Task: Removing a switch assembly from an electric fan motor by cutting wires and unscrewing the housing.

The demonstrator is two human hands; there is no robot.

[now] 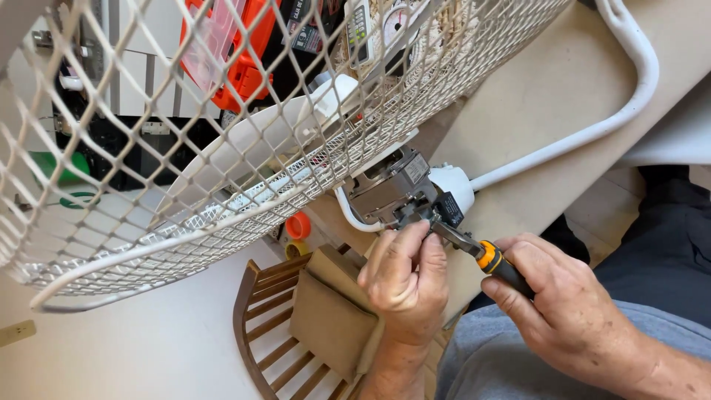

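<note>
Fan materials, close up

White painted wire-mesh fan guard [148, 148], slightly chalky; glossy white plastic blade [244, 148]; bare grey metal motor housing [389, 185], dull sheen; smooth white-coated metal tube stand [592, 133]; screwdriver [485, 258] with steel shaft, orange-and-black rubbery matt handle; varnished brown wooden slatted chair [255, 326]; matt tan cloth cushion [329, 318].

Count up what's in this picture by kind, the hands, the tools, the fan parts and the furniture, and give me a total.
Hands: 2, left hand and right hand
Screwdrivers: 1, screwdriver in the right hand
Fan motors: 1, motor touched by the left hand
Fan guards: 1, white mesh guard
Wooden chairs: 1, chair
Total: 6
</note>
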